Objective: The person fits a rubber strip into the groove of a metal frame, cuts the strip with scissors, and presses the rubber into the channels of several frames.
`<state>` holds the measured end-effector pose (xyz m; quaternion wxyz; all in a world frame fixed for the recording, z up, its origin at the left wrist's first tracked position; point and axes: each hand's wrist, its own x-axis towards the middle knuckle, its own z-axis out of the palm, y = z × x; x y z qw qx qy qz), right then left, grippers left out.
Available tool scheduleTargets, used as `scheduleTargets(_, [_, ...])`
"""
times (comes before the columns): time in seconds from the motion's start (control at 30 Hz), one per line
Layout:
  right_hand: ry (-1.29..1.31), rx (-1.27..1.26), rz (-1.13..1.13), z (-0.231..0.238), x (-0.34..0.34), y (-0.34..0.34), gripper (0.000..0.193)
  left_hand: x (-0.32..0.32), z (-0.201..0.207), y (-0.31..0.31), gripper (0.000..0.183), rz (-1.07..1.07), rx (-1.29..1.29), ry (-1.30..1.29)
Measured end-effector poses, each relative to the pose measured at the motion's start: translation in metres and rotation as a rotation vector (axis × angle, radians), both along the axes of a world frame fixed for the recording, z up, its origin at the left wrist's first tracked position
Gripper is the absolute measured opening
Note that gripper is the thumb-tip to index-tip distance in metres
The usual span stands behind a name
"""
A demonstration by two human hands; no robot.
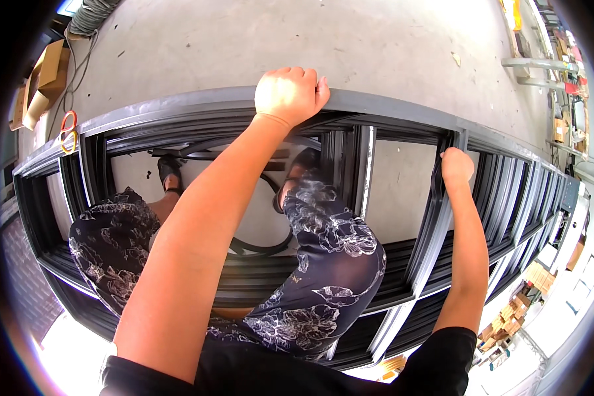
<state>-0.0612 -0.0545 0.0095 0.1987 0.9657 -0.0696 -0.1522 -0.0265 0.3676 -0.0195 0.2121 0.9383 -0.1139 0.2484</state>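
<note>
A large dark-grey metal window frame (402, 107), with several more frames nested or stacked under it, stretches across the view in front of me. My left hand (289, 96) is closed over the far rail of this frame, knuckles away from me and the thumb at the right. Farther right, my right hand (457, 168) is closed at the upper end of a crossbar, by a black rubber-like strip (437, 181). Its fingertips are partly hidden, and the strip seems pinched in them. A looped black strip (264, 251) hangs or lies below, between my legs.
My legs (330, 257) in dark patterned trousers reach down through the frame openings. Orange and yellow tape rolls (68, 132) sit at the left corner. A cardboard box (46, 82) and coiled grey cord (92, 16) lie far left. Racks (541, 64) and stacked cartons (511, 313) stand at right.
</note>
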Motion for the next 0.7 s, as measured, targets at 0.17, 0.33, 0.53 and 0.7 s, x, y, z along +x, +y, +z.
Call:
scheduleTargets(0.17, [-0.022,-0.145,0.021,-0.010,0.004,-0.008,0.015,0.001,0.001,-0.003,0.028,0.004,0.011,-0.010])
scheduleTargets(0.33, [-0.160,-0.101,0.108,0.003,-0.014,0.003,0.017,0.000,-0.002,0.000,0.029,0.006,-0.003,-0.028])
scheduleTargets(0.53, [-0.480,-0.217,-0.019,0.009,-0.027,0.019,0.042,-0.001,-0.001,-0.001,0.028,0.019,0.020,0.008])
scheduleTargets(0.7, [-0.683,0.031,-0.263,-0.004,-0.013,-0.005,0.057,0.000,0.003,-0.003,0.028,0.003,0.012,-0.009])
